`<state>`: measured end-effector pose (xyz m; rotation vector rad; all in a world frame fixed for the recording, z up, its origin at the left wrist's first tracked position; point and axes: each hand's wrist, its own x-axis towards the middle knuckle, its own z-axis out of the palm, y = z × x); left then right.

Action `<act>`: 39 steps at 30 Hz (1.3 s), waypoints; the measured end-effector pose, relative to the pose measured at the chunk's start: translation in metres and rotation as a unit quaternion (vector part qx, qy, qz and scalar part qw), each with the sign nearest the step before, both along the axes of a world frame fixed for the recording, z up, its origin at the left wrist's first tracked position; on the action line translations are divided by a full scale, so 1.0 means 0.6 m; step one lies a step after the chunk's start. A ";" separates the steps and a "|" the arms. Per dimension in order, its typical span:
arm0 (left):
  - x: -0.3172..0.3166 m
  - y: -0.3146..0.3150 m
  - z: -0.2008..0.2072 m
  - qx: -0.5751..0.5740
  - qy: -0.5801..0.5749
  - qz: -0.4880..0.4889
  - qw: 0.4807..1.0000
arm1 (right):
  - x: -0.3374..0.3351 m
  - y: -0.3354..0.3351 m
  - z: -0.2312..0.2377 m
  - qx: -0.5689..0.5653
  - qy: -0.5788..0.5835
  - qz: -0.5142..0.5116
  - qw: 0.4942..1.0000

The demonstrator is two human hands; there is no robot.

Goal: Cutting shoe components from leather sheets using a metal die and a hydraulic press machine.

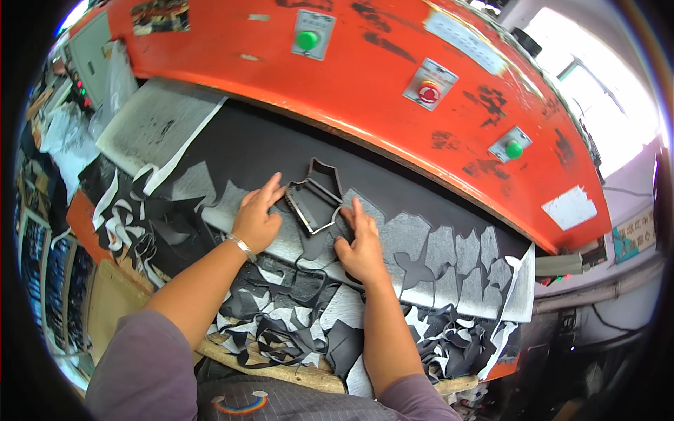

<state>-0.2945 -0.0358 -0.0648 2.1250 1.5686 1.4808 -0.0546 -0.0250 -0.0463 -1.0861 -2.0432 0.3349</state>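
Observation:
A dark metal cutting die point(314, 198), an open angular frame with a crossbar, rests on the black and grey sheet material at the middle of the press bed. To its left is my left hand point(258, 219), fingers stretched out and tips close against the frame's left side. My right hand point(362, 242) lies at the die's lower right, fingers apart, one fingertip at its edge and the thumb over the sheet. Neither hand wraps around the frame. Grey cut pieces point(405, 237) with shaped outlines lie to the right on a pale board point(521, 288).
Above the bed spans an orange press beam point(365, 84) with a green button point(307, 40), a red stop button point(429, 92) and another green button point(514, 149). Black and white scraps point(281, 330) heap along the near edge. A grey slab point(163, 125) lies at the far left.

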 end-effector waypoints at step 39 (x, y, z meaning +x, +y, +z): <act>0.008 -0.005 0.006 -0.017 0.050 0.029 0.998 | -0.013 0.002 0.004 0.009 -0.062 -0.039 0.997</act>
